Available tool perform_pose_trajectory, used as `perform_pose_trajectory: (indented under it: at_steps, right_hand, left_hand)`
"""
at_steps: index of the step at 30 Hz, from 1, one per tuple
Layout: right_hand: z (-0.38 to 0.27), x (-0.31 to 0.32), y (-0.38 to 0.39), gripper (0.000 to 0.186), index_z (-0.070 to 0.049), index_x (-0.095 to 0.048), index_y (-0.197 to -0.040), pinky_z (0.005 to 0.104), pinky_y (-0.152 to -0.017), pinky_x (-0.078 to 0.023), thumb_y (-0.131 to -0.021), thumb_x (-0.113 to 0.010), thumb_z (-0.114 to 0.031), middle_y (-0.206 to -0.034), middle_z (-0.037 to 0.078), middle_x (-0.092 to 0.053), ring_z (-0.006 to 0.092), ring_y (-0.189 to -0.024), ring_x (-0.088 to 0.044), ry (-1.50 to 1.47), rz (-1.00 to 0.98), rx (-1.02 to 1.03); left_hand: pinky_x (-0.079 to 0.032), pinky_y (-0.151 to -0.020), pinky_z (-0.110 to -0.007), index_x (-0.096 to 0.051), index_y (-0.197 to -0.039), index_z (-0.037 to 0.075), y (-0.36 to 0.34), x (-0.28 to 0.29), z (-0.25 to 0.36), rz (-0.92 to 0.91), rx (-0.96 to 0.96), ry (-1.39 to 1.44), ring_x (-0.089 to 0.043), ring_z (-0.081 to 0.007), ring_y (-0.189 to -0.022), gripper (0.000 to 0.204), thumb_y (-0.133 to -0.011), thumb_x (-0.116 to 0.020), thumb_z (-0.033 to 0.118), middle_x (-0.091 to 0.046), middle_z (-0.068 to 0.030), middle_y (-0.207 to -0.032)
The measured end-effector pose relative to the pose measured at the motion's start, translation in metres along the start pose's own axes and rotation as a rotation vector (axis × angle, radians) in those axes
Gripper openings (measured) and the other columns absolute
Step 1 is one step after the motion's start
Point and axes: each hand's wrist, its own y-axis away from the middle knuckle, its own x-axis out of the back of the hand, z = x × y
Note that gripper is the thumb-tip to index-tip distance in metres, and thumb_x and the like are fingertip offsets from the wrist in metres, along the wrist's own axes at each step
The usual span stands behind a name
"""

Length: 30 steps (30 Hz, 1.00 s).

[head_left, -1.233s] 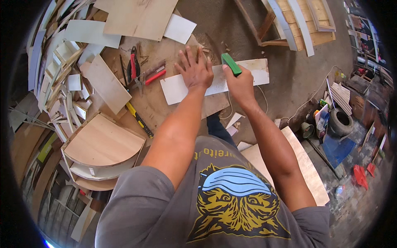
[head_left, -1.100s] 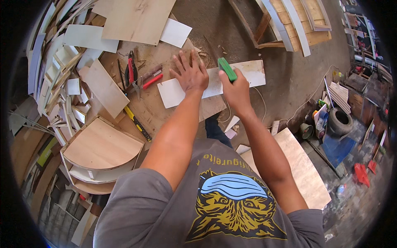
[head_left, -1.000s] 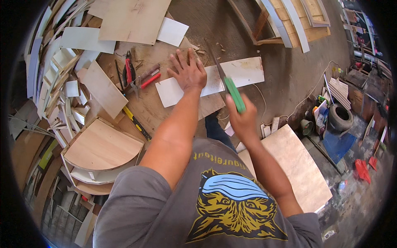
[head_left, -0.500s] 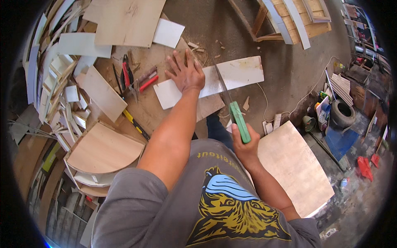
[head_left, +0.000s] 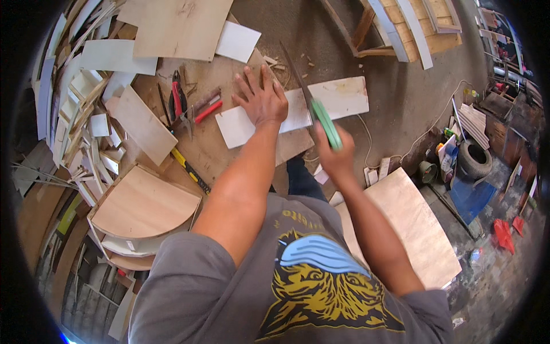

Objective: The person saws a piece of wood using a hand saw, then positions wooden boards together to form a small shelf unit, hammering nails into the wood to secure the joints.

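Observation:
A long white board (head_left: pixel 338 98) lies across the edge of the wooden workbench (head_left: pixel 220 67), its right end sticking out past the edge. My left hand (head_left: pixel 262 102) presses flat on the board with fingers spread. In my right hand (head_left: pixel 338 152) is the green handle of a handsaw (head_left: pixel 299 74), the fingers wrapped round it. The saw's blade crosses the board just right of my left hand, its tip reaching beyond the far side. Left of the board lie red-handled pliers (head_left: pixel 179 100) and a red tool (head_left: pixel 207 112).
A yellow-black utility knife (head_left: pixel 190 171) lies by a curved wooden shelf unit (head_left: pixel 146 200). Scrap wood (head_left: pixel 91 126) piles up at the left. A large plywood sheet (head_left: pixel 412 223) leans at the right, near a tyre (head_left: pixel 474 159). A wooden frame (head_left: pixel 401 28) stands at the far right.
My right hand has pushed the saw forward, away from me, so the blade reaches farther past the board. My left hand stays on the board.

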Motion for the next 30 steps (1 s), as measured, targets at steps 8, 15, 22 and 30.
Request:
perform_pose_trajectory:
  at_steps: [8,15,22,30]
  right_hand:
    - [-0.059,0.036,0.057,0.033,0.003,-0.066,-0.082,0.0384,-0.058,-0.047,-0.099,-0.072,-0.025,-0.065,0.015,-0.061,0.0141,-0.062,-0.057,-0.071,-0.071,-0.26]
    - [-0.032,-0.023,-0.032,0.042,0.006,-0.062,-0.08,0.043,-0.06,-0.046,-0.097,-0.072,-0.031,-0.063,0.019,-0.059,0.0229,-0.058,-0.055,0.024,-0.048,-0.177]
    - [-0.052,-0.021,-0.07,0.04,0.006,-0.063,-0.08,0.0462,-0.064,-0.049,-0.094,-0.071,-0.032,-0.068,0.022,-0.064,0.0329,-0.063,-0.065,0.013,-0.099,-0.143]
    - [-0.055,-0.007,-0.058,0.036,0.0,-0.06,-0.104,0.0496,-0.064,-0.051,-0.098,-0.07,-0.034,-0.072,0.025,-0.066,0.0465,-0.07,-0.068,0.117,-0.098,0.072]
  left_hand:
    - [-0.009,-0.122,-0.071,-0.028,-0.167,0.027,-0.006,0.001,-0.005,0.028,-0.027,0.025,-0.002,-0.0452,-0.16,0.063,-0.106,-0.037,0.042,-0.01,-0.0156,-0.175]
    - [-0.009,-0.122,-0.072,-0.031,-0.166,0.026,-0.005,0.002,0.002,0.077,-0.059,0.056,-0.005,-0.0458,-0.159,0.063,-0.105,-0.039,0.041,-0.013,-0.0166,-0.175]
    - [-0.009,-0.124,-0.069,-0.035,-0.164,0.023,-0.025,-0.007,-0.011,0.117,-0.048,0.157,-0.006,-0.0411,-0.16,0.061,-0.108,-0.035,0.048,-0.017,-0.0165,-0.173]
    - [-0.009,-0.124,-0.068,-0.032,-0.165,0.024,-0.038,0.008,0.0,0.129,0.117,0.136,-0.006,-0.0426,-0.16,0.062,-0.109,-0.03,0.05,-0.013,-0.0202,-0.173]
